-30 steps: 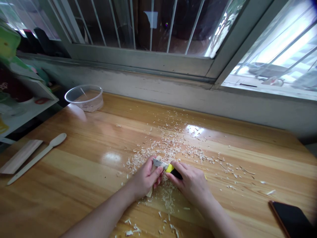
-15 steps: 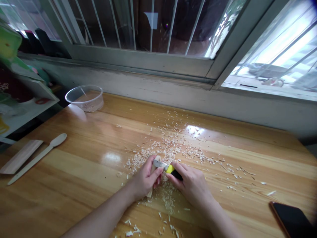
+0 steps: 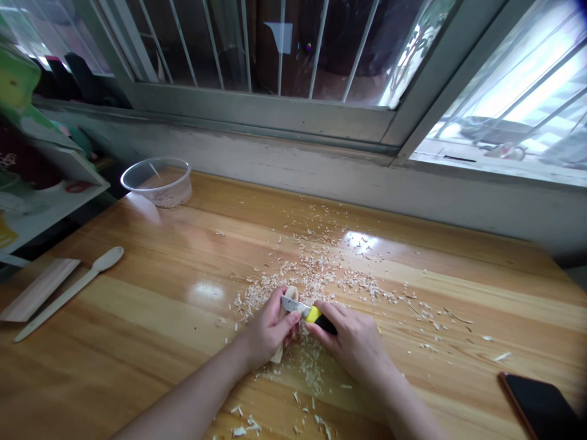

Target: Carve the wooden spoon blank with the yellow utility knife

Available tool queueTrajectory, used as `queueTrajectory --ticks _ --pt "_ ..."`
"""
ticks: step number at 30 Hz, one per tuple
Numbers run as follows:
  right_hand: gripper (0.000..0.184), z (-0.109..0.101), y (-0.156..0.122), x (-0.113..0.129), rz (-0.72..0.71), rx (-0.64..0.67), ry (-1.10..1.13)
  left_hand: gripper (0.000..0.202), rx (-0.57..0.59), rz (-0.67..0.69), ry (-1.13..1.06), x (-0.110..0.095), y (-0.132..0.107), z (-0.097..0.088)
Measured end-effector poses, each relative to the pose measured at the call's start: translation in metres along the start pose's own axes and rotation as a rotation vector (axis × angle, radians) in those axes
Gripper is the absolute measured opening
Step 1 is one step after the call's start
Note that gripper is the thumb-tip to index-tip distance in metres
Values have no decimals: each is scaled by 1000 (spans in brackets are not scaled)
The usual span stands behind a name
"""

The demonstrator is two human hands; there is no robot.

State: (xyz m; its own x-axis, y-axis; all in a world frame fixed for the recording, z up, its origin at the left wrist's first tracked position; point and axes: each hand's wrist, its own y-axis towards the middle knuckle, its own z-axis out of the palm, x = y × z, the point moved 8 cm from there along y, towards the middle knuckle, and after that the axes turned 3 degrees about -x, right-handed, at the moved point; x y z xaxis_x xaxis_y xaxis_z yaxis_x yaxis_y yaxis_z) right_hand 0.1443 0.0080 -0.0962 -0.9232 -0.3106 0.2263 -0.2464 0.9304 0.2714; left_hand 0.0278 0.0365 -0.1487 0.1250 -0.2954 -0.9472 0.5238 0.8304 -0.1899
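Observation:
Wrapped in my left hand (image 3: 270, 333) is a pale piece of wood (image 3: 292, 293), its rounded end showing above the fingers and its other end below the palm. My right hand (image 3: 355, 336) is closed round the yellow and black handle of a utility knife (image 3: 314, 314). The knife's metal blade lies across the wood near its upper end, pointing left. My left thumb rests against the blade's lower edge near the handle. Wood shavings (image 3: 312, 275) are scattered on the table around and beneath both hands.
At the left lie a finished-looking wooden spoon (image 3: 68, 299) and a flat wooden block (image 3: 41, 290). A clear plastic bowl (image 3: 178, 189) stands at the back left of the wooden table (image 3: 151, 311). A phone (image 3: 541, 403) lies at the front right. A barred window is behind.
The blade has shifted slightly left and up along the wood, and my right hand has moved a little left with it. Everything else stays in place.

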Motion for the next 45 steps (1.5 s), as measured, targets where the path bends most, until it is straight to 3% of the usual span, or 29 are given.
queueTrajectory --ticks 10,17,39,45 --pt "52 -4 1 -2 2 -73 14 31 -37 -14 51 -2 -2 1" --pt "44 2 0 -4 24 25 90 35 -21 -3 76 0 -3 -1" --pt "50 -13 -1 6 -8 -182 -70 29 -48 0 40 -3 -2 2" --pt "51 -9 -1 0 0 -129 -17 27 -47 35 55 -8 -4 3"
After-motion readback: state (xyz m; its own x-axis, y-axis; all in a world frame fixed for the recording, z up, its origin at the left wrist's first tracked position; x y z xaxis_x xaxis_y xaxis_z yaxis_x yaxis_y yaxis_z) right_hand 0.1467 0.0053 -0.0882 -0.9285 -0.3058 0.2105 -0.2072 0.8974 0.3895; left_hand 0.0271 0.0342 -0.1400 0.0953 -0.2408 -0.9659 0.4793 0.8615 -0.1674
